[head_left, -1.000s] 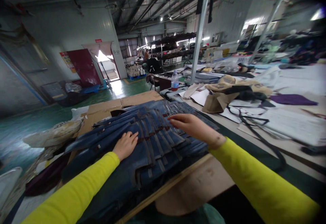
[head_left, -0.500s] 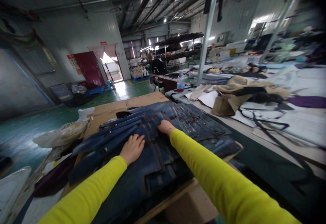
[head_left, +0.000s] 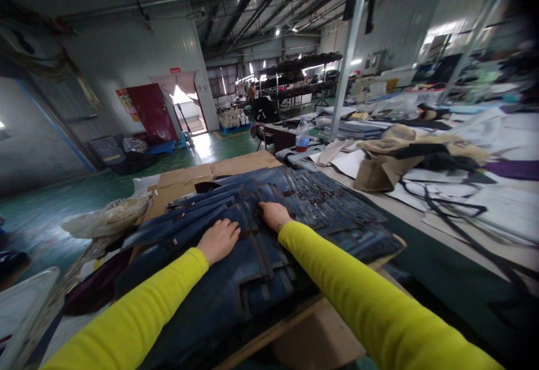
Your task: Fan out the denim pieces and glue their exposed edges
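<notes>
A stack of dark blue denim-like pieces (head_left: 219, 286) with dark trim along their edges lies overlapped in front of me. My left hand (head_left: 219, 241) rests palm down on the pieces, its fingers laid out over the fabric. To its right, my right hand (head_left: 274, 214) is closed, thumb and fingers pinched together at the edge of one blue piece. Its fingertips are partly hidden, and how much cloth they grip is hard to see. Both arms wear yellow sleeves.
Cardboard (head_left: 246, 162) lies behind the stack, with a wooden edge (head_left: 269, 336) below its near side. On the right, a long table carries a drink bottle (head_left: 302, 136), brown cloth (head_left: 381, 172) and white sheets. Plastic bags (head_left: 107, 218) lie left. A person (head_left: 251, 91) is far back.
My right hand has moved slightly toward me and lower along the pieces, its thumb side now showing more. My left hand stays nearly in place. The view has shifted slightly.
</notes>
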Demonstrator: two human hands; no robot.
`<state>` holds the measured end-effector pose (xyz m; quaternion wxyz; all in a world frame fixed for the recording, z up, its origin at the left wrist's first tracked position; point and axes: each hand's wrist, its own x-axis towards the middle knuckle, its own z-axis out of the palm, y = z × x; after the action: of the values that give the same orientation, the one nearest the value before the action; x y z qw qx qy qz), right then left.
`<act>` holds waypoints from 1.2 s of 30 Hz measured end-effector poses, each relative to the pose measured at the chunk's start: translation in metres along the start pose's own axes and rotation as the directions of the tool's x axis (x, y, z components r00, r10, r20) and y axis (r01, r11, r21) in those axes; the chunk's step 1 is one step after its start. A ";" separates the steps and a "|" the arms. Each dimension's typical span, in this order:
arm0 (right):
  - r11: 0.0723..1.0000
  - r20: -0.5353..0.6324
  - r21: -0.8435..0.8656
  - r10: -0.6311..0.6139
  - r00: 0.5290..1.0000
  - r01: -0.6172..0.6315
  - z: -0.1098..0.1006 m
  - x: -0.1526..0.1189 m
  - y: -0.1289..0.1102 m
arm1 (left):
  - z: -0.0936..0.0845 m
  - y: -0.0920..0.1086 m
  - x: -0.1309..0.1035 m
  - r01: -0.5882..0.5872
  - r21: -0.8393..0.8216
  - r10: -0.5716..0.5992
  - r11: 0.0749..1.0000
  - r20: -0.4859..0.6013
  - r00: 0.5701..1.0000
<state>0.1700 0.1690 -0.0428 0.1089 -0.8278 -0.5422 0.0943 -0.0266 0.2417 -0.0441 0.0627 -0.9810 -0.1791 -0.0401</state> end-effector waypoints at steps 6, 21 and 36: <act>0.999 -0.021 -0.001 0.052 0.998 -0.053 0.003 -0.001 -0.001 | 0.003 0.006 -0.003 0.065 0.005 -0.065 0.998 -0.001 0.998; 0.993 0.214 0.059 -0.116 0.970 0.106 -0.026 -0.043 -0.018 | 0.002 0.011 -0.006 0.145 -0.010 -0.145 0.989 0.021 0.989; 0.987 0.248 0.120 -0.131 0.960 0.104 -0.020 -0.048 -0.017 | 0.002 0.007 -0.005 0.102 0.005 -0.102 0.995 -0.005 0.995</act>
<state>0.1420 0.1300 -0.0174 0.0871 -0.7682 -0.5941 0.2221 -0.0291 0.2337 -0.0470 0.0638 -0.9704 -0.2287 -0.0451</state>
